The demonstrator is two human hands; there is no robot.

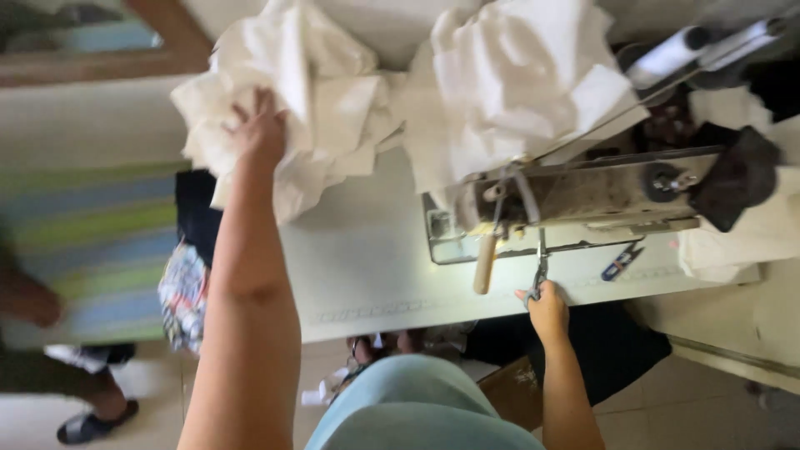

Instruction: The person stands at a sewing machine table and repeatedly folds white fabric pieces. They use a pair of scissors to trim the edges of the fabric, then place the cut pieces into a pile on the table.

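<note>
The left hand [260, 133] presses spread fingers on a heap of white cloth [308, 92] at the bench's [367, 267] far edge. The right hand [547, 308] grips scissors [540, 271] just below the sewing machine [583, 196].

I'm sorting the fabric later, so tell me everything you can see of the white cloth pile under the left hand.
The white cloth pile is a crumpled heap of plain white pieces, seemingly thin woven fabric, with folded flat edges and creases. It lies at the far left end of the pale sewing table, partly overhanging its edge. The left hand rests on its left part, fingers spread. On the right it meets a second white heap piled by the sewing machine.
</note>
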